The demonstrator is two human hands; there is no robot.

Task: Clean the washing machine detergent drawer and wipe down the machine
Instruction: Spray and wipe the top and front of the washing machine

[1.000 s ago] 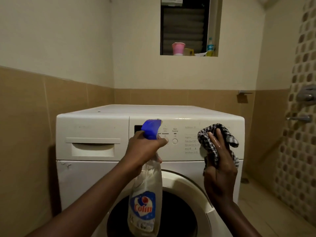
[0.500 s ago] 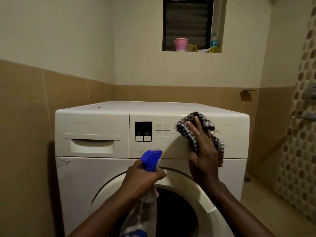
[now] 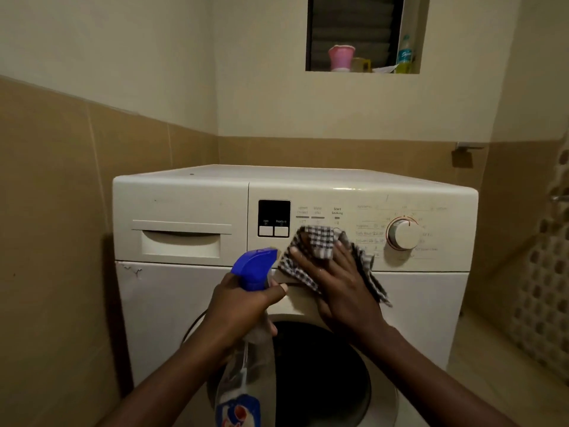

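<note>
A white front-loading washing machine (image 3: 184, 303) fills the middle of the view. Its detergent drawer (image 3: 181, 241) at the upper left is closed. My left hand (image 3: 240, 309) grips the neck of a clear spray bottle (image 3: 254, 266) with a blue trigger head, held in front of the door just below the control panel. My right hand (image 3: 341, 288) presses a black-and-white checked cloth (image 3: 317, 241) flat against the panel's lower edge, fingers spread, right of the dark display (image 3: 274, 217) and left of the round dial (image 3: 403, 234).
The dark round door opening (image 3: 323, 365) lies under my hands. Tan tiled walls close in on the left and behind. A window ledge above holds a pink cup (image 3: 340, 57) and a bottle (image 3: 404, 53). A tiled floor strip (image 3: 492, 349) runs along the machine's right side.
My left hand lowered the bottle from the panel to below it. My right hand slid the cloth left and down across the panel, uncovering the dial.
</note>
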